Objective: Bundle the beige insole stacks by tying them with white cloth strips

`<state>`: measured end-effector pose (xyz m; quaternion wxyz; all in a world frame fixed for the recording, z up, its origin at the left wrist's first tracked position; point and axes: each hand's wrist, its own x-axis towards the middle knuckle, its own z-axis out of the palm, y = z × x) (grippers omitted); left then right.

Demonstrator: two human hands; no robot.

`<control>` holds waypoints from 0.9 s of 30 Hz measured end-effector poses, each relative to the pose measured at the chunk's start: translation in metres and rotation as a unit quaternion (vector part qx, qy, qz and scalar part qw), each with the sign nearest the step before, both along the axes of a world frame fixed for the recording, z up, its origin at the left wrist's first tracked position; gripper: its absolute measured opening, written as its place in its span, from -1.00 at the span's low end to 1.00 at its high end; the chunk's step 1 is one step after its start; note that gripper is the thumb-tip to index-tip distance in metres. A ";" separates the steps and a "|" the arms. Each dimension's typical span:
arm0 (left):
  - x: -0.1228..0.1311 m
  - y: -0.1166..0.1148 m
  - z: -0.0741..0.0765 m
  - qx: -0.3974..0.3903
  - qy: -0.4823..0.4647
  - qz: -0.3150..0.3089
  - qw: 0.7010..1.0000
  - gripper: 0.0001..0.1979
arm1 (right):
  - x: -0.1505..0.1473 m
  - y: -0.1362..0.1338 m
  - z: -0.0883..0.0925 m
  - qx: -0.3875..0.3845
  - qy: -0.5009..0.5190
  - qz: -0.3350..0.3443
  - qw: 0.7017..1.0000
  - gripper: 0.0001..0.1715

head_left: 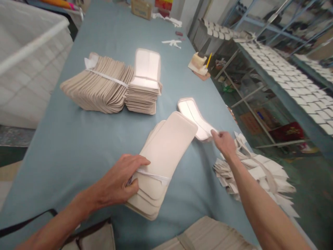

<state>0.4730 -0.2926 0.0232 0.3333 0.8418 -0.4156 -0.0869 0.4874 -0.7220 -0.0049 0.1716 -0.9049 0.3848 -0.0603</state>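
My left hand (119,180) grips the left edge of a stack of flat beige panels (169,142), its thumb and fingers around the side. A narrow white strip (154,176) runs across this stack near those fingers. Further right, my right hand (225,142) is closed on the near end of a pale, waisted panel (194,116) with a line down its middle. Other pieces seem to lie beneath that panel, though how many I cannot tell. The far end of the beige stack overlaps its left side.
Behind stand a strapped bundle of beige panels (104,83) and a pile of panels (144,93). A bundle of pale pieces (262,170) lies by my right forearm. Farther back is a holder with a yellow pencil (208,60). A white bin (31,66) borders the table's left side.
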 end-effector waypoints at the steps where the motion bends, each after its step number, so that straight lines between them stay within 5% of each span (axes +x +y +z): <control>1: 0.004 0.003 -0.002 0.001 0.016 0.011 1.000 -0.47 | -0.003 0.011 0.015 -0.048 -0.035 0.006 0.998 -0.51; 3: 0.009 0.006 -0.006 -0.007 0.048 0.038 0.998 -0.47 | -0.013 0.045 0.041 -0.110 -0.097 0.067 0.987 -0.51; 5: 0.012 0.009 -0.011 -0.039 0.093 0.070 0.992 -0.45 | -0.028 0.090 0.058 -0.083 -0.135 0.192 0.968 -0.57; 8: 0.010 0.017 -0.024 -0.103 0.220 0.142 0.960 -0.38 | -0.054 0.161 0.059 0.013 -0.136 0.421 0.897 -0.77; 10: 0.006 0.023 -0.033 -0.136 0.307 0.167 0.927 -0.37 | -0.070 0.199 0.048 0.025 -0.110 0.502 0.857 -0.84; 12: 0.001 0.028 -0.041 -0.160 0.351 0.155 0.909 -0.40 | -0.082 0.225 0.034 0.024 -0.085 0.529 0.844 -0.83; 16: -0.002 0.038 -0.044 -0.162 0.348 0.117 0.916 -0.49 | -0.095 0.248 0.015 0.015 -0.060 0.502 0.863 -0.75; 21: -0.002 0.051 -0.048 -0.163 0.350 0.106 0.916 -0.64 | -0.099 0.252 0.007 0.008 -0.050 0.490 0.870 -0.88; 27: -0.007 0.053 -0.058 -0.145 0.328 0.139 0.923 -0.72 | -0.102 0.247 -0.001 -0.008 -0.073 0.504 0.860 -0.76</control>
